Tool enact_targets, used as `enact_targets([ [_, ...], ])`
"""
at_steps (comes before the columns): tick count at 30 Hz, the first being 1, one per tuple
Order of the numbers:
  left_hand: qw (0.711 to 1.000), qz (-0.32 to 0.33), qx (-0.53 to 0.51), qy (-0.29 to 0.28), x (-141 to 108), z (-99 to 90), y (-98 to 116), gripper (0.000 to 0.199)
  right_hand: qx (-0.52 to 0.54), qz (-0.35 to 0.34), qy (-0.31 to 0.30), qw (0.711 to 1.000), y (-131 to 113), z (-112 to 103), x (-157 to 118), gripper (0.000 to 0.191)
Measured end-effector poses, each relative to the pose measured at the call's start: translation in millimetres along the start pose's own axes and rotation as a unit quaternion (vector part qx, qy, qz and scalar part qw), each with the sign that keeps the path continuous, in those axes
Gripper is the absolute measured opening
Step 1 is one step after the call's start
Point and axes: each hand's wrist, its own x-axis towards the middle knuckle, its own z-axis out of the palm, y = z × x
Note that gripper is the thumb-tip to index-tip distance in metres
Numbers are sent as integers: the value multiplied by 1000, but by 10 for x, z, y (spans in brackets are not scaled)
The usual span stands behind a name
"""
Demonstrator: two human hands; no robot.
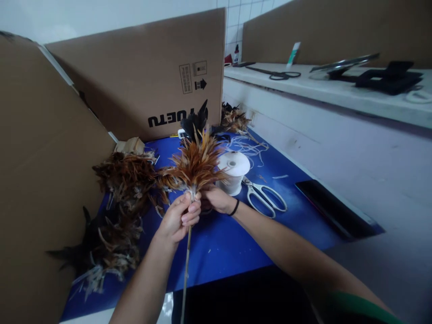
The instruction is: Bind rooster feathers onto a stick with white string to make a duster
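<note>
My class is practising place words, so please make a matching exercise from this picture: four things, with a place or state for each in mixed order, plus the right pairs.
Things
1. left hand
2. spool
3. silver-handled scissors
4. black-handled scissors

Places or states
A. lying on the white ledge
B. white, standing on end
C. lying on the blue tabletop
D. closed around the stick below brown feathers

Right pairs: 1-D, 2-B, 3-C, 4-A
</note>
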Motion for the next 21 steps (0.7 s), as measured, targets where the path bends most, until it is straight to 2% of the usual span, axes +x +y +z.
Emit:
enact_targets([
  [3, 1000, 8, -4, 4, -10, -16, 22, 15, -28, -43, 15, 999, -85, -18, -38, 13],
  [7, 1000, 17, 2, 15, -16, -38, 63, 14, -150, -150, 29, 977, -178, -39, -80, 16],
  [12, 999, 23, -3, 22, -12, -56, 84, 14, -232, -175, 41, 956, -142, -87, -67, 24],
  [15, 1000, 10, 1, 20, -3, -59, 51, 11, -234, -215, 35, 947, -104, -59, -9, 25],
  [18, 1000, -2, 18, 25, 9, -57, 15, 8, -175, -198, -19, 964, -71, 11, 49, 27],
  [21, 999, -8, 30, 32, 14, -54, 1, 11, -91, -122, -35, 988, -26, 55, 74, 22],
])
